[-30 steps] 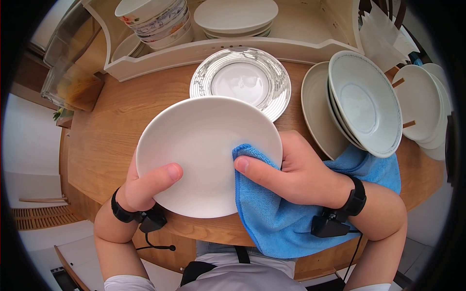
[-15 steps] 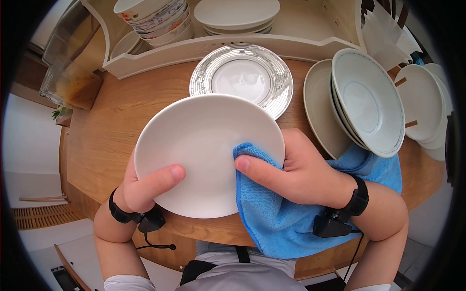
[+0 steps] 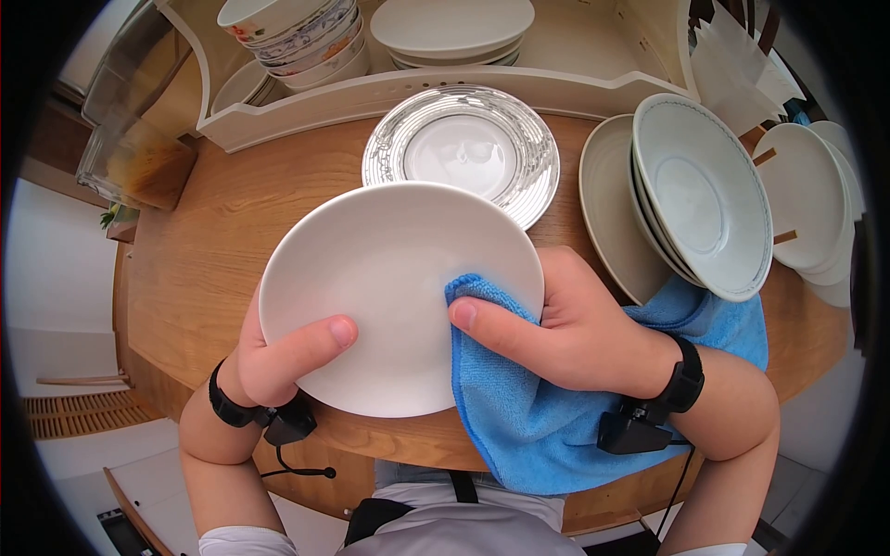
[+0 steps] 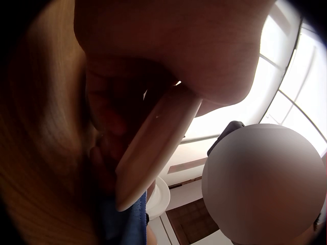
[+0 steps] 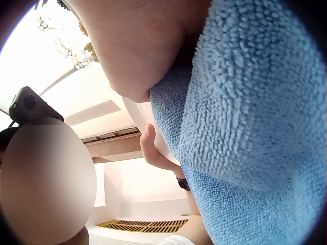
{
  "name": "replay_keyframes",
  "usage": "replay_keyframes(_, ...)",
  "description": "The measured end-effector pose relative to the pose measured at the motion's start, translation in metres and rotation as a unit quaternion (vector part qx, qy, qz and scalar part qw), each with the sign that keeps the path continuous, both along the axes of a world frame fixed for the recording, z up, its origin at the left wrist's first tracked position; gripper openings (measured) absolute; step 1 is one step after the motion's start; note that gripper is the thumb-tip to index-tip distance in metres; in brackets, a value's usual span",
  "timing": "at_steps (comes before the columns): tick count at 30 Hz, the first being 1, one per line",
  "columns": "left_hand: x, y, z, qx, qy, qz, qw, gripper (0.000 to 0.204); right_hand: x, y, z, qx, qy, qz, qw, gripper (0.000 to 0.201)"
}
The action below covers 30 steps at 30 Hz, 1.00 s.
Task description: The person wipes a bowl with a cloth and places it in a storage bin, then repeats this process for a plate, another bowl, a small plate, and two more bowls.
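Observation:
Both hands hold a plain white plate (image 3: 389, 306) above the front of the table, its face tilted up toward the head camera. My left hand (image 3: 287, 347) grips its left rim, thumb lying on the face and fingers curled underneath, as the left wrist view shows. At the right rim my right hand (image 3: 575, 324) pinches the plate through a blue cloth (image 3: 528, 417), thumb pressing the cloth onto the face. The rest of the cloth hangs below that hand and spreads right on the table. In the right wrist view the cloth (image 5: 245, 112) hides most of the fingers.
Behind the held plate lies a silver-rimmed plate (image 3: 464, 157). To the right, stacked bowls (image 3: 700, 195) lean over a beige plate (image 3: 603, 213); more white plates (image 3: 807, 195) stand beyond. A cream rack (image 3: 603, 88) at the back holds patterned bowls (image 3: 301, 46) and white plates (image 3: 451, 26).
Almost nothing differs. The view has shifted slightly, and the left thumb lies a little farther in over the plate's face. Both hands keep their hold.

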State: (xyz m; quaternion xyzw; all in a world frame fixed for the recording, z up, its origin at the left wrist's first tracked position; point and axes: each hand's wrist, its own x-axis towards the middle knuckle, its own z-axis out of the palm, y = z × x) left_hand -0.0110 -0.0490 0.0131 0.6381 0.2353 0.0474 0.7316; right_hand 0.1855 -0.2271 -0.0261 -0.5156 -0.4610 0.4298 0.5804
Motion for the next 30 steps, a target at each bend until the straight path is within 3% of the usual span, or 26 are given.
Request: replay_keyframes(30,0.0004,-0.0001,0.0006,0.028,-0.015,-0.024,0.999,0.066,-0.0009,0.0009,0.0026,-0.007,0.009,0.001,1.000,0.028)
